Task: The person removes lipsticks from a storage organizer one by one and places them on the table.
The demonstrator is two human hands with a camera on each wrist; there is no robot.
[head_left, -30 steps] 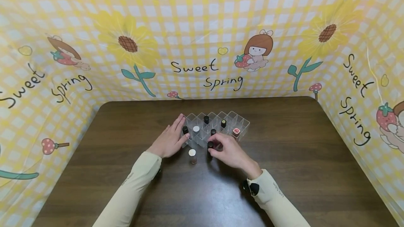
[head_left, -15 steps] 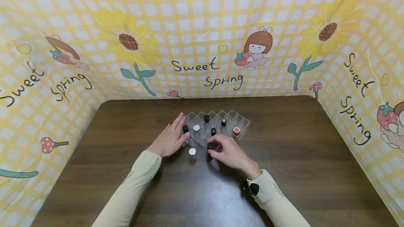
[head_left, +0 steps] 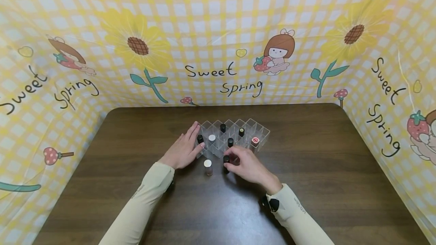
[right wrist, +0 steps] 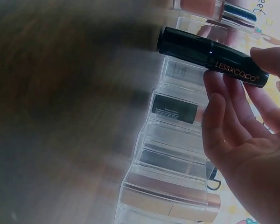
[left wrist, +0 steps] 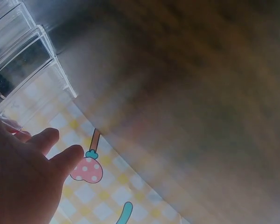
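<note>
Since little has shifted over the last second, work seems paused: the right hand pinches the black tube upright just before the clear organizer, while the left hand, outstretched, touches its left end.

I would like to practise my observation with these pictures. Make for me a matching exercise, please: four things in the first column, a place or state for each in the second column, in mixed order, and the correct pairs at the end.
Column one
1. left hand
2. lettered black tube
3. red-topped tube
4. organizer

Column two
A. standing in a compartment, toward the right end
B. see-through and divided into many compartments
C. beside the organizer's left end
D. pinched by the right hand

Right pairs
1-C, 2-D, 3-A, 4-B
</note>
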